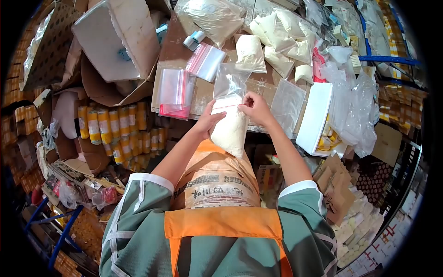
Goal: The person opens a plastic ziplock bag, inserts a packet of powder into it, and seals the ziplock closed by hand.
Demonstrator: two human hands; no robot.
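While the left hand (208, 123) grasps a zip-lock bag (230, 117) (pale powder (231, 135) inside), the right hand (256, 109) pinches its red seal line (226, 107).

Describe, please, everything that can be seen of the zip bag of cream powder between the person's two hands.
The zip bag looks like thin, clear plastic, filled with cream powder. A red line crosses it near its far end. It slants slightly, its filled lower end nearer the wearer, overlapping the orange apron in the view. The left hand holds its left side; the right hand pinches its top right. Whether the clear plastic beyond belongs to it cannot be told.
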